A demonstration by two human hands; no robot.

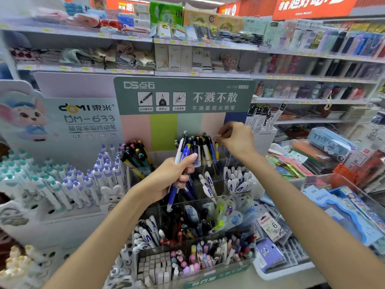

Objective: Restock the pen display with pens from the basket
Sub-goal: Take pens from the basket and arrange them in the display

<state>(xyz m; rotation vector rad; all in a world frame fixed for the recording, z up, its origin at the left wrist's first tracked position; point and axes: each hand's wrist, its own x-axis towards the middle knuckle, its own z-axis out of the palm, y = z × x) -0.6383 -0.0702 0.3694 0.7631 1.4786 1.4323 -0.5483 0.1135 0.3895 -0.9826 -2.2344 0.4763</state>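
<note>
Bundle of blue and white pens [181,163] is sitting mid-frame, left hand [170,176] gripping it with fingers curled round, held just in front of the clear pen display [210,207]. Right hand [236,140] is hovering above centre, fingertips pinched together at the tops of the upright pens [205,149] in the back compartment. White pen rack [62,184] is standing at left of frame.

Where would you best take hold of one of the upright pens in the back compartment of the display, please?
Pinch a back-row pen at its clicker end from above. These pens stand upright and packed together, so only the tops stick out of the clear display; the barrels are hemmed in. The right hand is already at that height, while the left hand holds a bundle of pens.
</note>
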